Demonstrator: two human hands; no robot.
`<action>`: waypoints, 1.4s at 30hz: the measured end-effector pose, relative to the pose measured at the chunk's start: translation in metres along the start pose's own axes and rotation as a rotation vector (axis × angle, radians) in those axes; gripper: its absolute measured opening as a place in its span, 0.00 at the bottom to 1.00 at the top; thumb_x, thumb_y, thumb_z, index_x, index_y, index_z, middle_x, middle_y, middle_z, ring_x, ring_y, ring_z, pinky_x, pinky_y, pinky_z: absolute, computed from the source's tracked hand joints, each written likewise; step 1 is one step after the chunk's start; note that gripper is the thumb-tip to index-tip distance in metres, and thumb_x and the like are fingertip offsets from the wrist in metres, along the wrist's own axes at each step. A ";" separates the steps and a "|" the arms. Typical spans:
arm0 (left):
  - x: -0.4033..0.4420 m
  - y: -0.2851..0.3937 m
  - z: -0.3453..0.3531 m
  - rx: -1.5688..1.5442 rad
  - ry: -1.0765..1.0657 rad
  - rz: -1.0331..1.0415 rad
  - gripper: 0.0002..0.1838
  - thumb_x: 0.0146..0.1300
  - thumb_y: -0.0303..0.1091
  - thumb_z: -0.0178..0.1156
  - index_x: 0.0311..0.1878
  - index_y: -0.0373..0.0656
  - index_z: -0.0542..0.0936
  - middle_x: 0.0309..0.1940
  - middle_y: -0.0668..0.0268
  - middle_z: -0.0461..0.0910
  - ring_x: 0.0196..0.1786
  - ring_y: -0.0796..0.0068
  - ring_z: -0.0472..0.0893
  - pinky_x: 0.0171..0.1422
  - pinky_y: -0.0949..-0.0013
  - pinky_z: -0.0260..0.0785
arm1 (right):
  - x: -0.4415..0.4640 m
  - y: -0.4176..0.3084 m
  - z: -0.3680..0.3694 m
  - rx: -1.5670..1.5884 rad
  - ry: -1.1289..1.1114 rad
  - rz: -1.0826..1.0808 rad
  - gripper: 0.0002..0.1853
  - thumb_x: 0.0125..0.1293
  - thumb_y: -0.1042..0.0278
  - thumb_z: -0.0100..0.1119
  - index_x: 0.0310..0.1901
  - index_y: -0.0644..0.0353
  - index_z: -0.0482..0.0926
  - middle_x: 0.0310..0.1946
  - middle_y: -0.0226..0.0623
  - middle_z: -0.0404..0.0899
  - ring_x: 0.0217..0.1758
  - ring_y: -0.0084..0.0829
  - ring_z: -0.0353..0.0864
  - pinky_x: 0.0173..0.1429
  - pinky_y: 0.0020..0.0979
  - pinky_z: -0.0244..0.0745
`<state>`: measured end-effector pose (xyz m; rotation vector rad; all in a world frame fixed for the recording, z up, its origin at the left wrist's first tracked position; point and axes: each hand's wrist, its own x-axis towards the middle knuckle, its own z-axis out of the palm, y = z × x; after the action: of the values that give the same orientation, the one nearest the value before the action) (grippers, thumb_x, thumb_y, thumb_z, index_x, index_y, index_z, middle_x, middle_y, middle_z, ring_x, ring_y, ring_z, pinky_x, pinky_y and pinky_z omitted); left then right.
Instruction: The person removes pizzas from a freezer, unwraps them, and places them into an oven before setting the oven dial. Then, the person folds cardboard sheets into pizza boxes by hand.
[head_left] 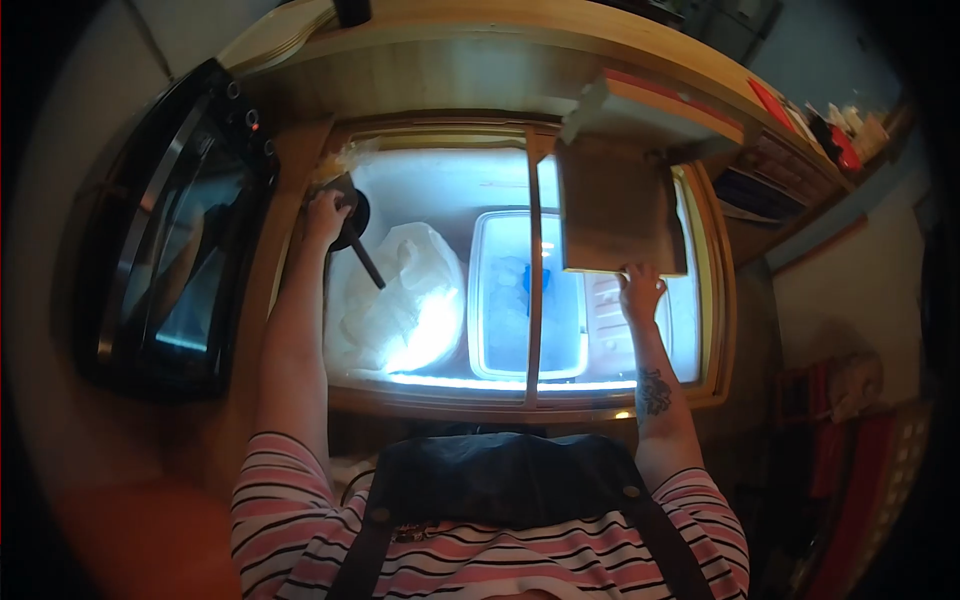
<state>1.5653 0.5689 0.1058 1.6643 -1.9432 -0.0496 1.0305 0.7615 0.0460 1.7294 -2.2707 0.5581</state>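
My left hand [328,216] is at the far left of a lit, glass-topped chest, its fingers curled at the edge of a dark flat piece. Right beside those fingers lies a dark round pan-like thing [360,220], with a straight handle pointing toward me; exactly what the fingers grip is hidden. On the right, my right hand [641,290] pinches the near edge of a flat cardboard box [620,215]. The box's lid [650,115] stands raised at the back, and its brown inside shows. It rests over the right part of the chest.
Under the glass are a white plastic bag [395,300] and a white-rimmed tub [475,300] with something blue inside. A wooden frame bar [536,290] divides the top. A black oven [180,240] stands left; a wooden counter [480,42] runs behind.
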 end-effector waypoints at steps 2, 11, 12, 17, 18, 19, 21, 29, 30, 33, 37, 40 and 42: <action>-0.006 0.010 -0.007 0.085 0.084 0.018 0.16 0.47 0.32 0.64 0.41 0.41 0.74 0.38 0.56 0.74 0.45 0.56 0.73 0.50 0.60 0.65 | 0.002 0.016 0.003 0.001 0.023 -0.030 0.10 0.52 0.60 0.59 0.37 0.46 0.74 0.39 0.33 0.68 0.50 0.36 0.65 0.51 0.47 0.58; -0.043 0.007 -0.008 0.018 0.022 -0.128 0.17 0.47 0.26 0.61 0.43 0.41 0.74 0.45 0.55 0.69 0.51 0.54 0.69 0.55 0.61 0.63 | 0.026 0.055 -0.024 0.023 -0.029 0.012 0.16 0.53 0.61 0.60 0.44 0.49 0.72 0.46 0.36 0.66 0.52 0.37 0.64 0.49 0.48 0.60; -0.049 0.000 0.002 -0.031 0.046 -0.114 0.17 0.46 0.22 0.61 0.43 0.40 0.73 0.45 0.54 0.68 0.50 0.52 0.69 0.55 0.61 0.63 | 0.018 0.042 -0.031 0.035 -0.032 -0.007 0.16 0.53 0.61 0.60 0.44 0.49 0.72 0.46 0.36 0.66 0.52 0.37 0.64 0.49 0.48 0.60; -0.082 -0.011 0.045 -0.113 0.475 0.024 0.13 0.49 0.21 0.57 0.39 0.41 0.73 0.43 0.56 0.69 0.51 0.53 0.68 0.54 0.58 0.62 | -0.070 -0.097 0.032 0.463 -0.024 -0.684 0.28 0.51 0.72 0.54 0.56 0.66 0.60 0.59 0.54 0.54 0.59 0.54 0.58 0.60 0.47 0.58; -0.082 -0.011 0.052 0.040 0.555 0.085 0.11 0.50 0.22 0.55 0.39 0.41 0.73 0.43 0.57 0.69 0.48 0.53 0.69 0.53 0.57 0.62 | -0.096 -0.165 0.003 0.501 -0.284 -0.932 0.28 0.52 0.67 0.54 0.57 0.61 0.61 0.60 0.52 0.54 0.62 0.52 0.54 0.64 0.48 0.49; -0.082 -0.011 0.053 0.062 0.609 0.103 0.11 0.50 0.22 0.54 0.39 0.40 0.73 0.42 0.57 0.70 0.46 0.54 0.69 0.52 0.57 0.62 | -0.121 -0.235 -0.032 0.554 -0.610 -1.129 0.29 0.53 0.62 0.54 0.57 0.57 0.62 0.61 0.50 0.54 0.66 0.49 0.50 0.67 0.50 0.41; -0.081 -0.016 0.053 -0.097 0.609 0.144 0.12 0.49 0.18 0.52 0.39 0.38 0.72 0.42 0.54 0.69 0.47 0.52 0.70 0.51 0.61 0.64 | -0.156 -0.319 -0.029 0.545 -0.430 -1.493 0.26 0.58 0.55 0.47 0.59 0.52 0.61 0.63 0.43 0.53 0.66 0.40 0.51 0.68 0.50 0.39; -0.114 -0.019 -0.023 -0.321 0.456 0.230 0.13 0.50 0.18 0.53 0.40 0.42 0.71 0.45 0.56 0.69 0.50 0.55 0.70 0.54 0.61 0.63 | -0.174 -0.384 0.021 0.452 -0.413 -1.445 0.24 0.59 0.52 0.45 0.57 0.50 0.66 0.64 0.35 0.52 0.70 0.30 0.43 0.69 0.45 0.37; -0.121 -0.024 -0.029 -0.324 0.457 0.222 0.13 0.50 0.18 0.53 0.40 0.42 0.71 0.45 0.56 0.69 0.50 0.55 0.70 0.54 0.61 0.63 | -0.167 -0.384 0.015 0.474 -0.416 -1.465 0.22 0.58 0.57 0.46 0.56 0.51 0.67 0.63 0.37 0.54 0.68 0.33 0.48 0.68 0.43 0.44; -0.139 -0.033 -0.044 -0.328 0.417 0.242 0.11 0.53 0.19 0.53 0.41 0.40 0.71 0.45 0.57 0.70 0.50 0.58 0.71 0.54 0.66 0.64 | -0.163 -0.396 0.025 0.573 -0.443 -1.352 0.20 0.55 0.67 0.46 0.53 0.54 0.68 0.57 0.43 0.59 0.60 0.39 0.59 0.59 0.38 0.60; -0.161 -0.030 -0.057 -0.396 0.356 0.165 0.10 0.52 0.19 0.53 0.38 0.41 0.72 0.44 0.58 0.70 0.50 0.58 0.71 0.53 0.65 0.64 | -0.145 -0.415 0.017 0.684 -0.423 -0.993 0.20 0.51 0.80 0.46 0.48 0.58 0.69 0.42 0.46 0.66 0.44 0.43 0.69 0.40 0.38 0.72; -0.168 -0.021 -0.069 -0.516 0.409 0.099 0.08 0.53 0.19 0.53 0.37 0.40 0.73 0.42 0.58 0.71 0.48 0.60 0.73 0.52 0.66 0.65 | -0.127 -0.416 0.014 0.691 -0.432 -0.818 0.19 0.50 0.82 0.47 0.45 0.58 0.72 0.32 0.44 0.69 0.38 0.44 0.70 0.38 0.41 0.70; -0.168 -0.018 -0.076 -0.613 0.545 -0.002 0.06 0.54 0.20 0.53 0.36 0.39 0.73 0.39 0.59 0.72 0.46 0.64 0.74 0.49 0.68 0.67 | -0.106 -0.414 0.005 0.889 -0.405 -0.780 0.16 0.51 0.81 0.49 0.43 0.58 0.74 0.27 0.44 0.70 0.34 0.43 0.72 0.38 0.40 0.69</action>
<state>1.6253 0.7439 0.0962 1.1202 -1.3328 -0.1576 1.4577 0.7564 0.0643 3.1334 -1.3181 1.1955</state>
